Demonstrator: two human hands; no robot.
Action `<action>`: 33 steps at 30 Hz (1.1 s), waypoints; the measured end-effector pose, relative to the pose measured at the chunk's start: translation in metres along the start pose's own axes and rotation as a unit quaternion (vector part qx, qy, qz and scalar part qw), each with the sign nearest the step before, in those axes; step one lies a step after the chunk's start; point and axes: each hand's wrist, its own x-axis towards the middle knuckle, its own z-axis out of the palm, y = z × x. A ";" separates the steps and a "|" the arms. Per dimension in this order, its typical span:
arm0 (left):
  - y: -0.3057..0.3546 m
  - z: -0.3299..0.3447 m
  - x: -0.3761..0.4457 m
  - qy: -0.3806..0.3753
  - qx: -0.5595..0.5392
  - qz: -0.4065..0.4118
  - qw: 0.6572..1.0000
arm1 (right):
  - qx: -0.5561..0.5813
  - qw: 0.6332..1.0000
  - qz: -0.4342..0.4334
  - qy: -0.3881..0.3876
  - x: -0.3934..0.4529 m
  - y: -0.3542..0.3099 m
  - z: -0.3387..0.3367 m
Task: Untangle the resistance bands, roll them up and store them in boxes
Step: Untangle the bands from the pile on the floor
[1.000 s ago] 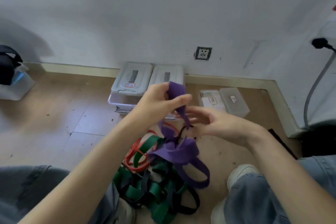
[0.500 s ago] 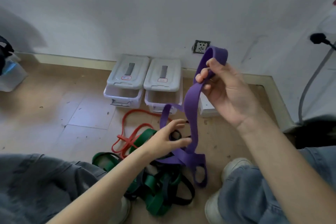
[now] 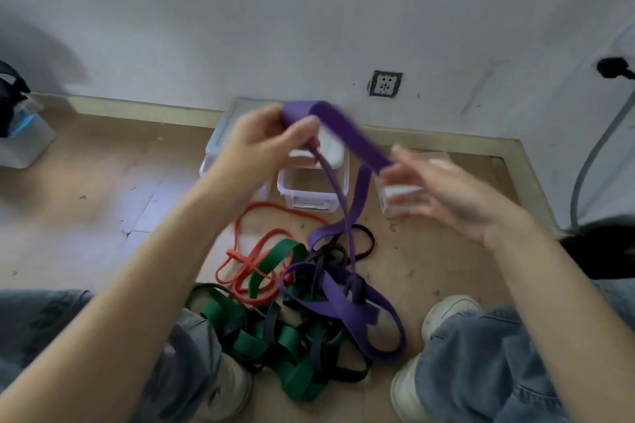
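- Purple band [image 3: 347, 134]: top loop raised above the pile [image 3: 302, 312], pinched at its upper fold between thumb and fingers of left hand [image 3: 264, 144]; wide strap running down and right to right hand [image 3: 436, 189]; two strands hanging from there into the pile.
- Right hand: fingers spread, strap lying across the fingertips; blurred, so actual grip on the strap not possible to tell.
- Pile: on the floor, between the shoes, nearer than the boxes; green band [image 3: 285, 343], black band [image 3: 357, 244] and lower loops of purple band interlaced; red band [image 3: 254, 268] at the pile's left edge, mostly spread flat and apart.
- Boxes [image 3: 312, 182]: clear plastic, against the skirting board just beyond the pile; one partly hidden behind left hand; a smaller one behind right hand.
- Step in hand, judged: drawing purple band free of the pile, well before any rolling.
- Handling advice: lift slowly with top fold kept pinched; follow one hanging strand down to the point of crossing with black band; pass the loop out through that crossing rather than pulling hard.
- Risk: stretchy rubber, so a sharp tug likely to tighten the knot and drag the whole pile upward.
- Afterwards: strap laid flat, untwisted, before rolling.
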 end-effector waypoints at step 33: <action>-0.108 0.049 -0.007 -0.156 0.186 0.131 0.961 | -0.216 0.954 -0.134 -0.158 -0.021 -0.034 0.014</action>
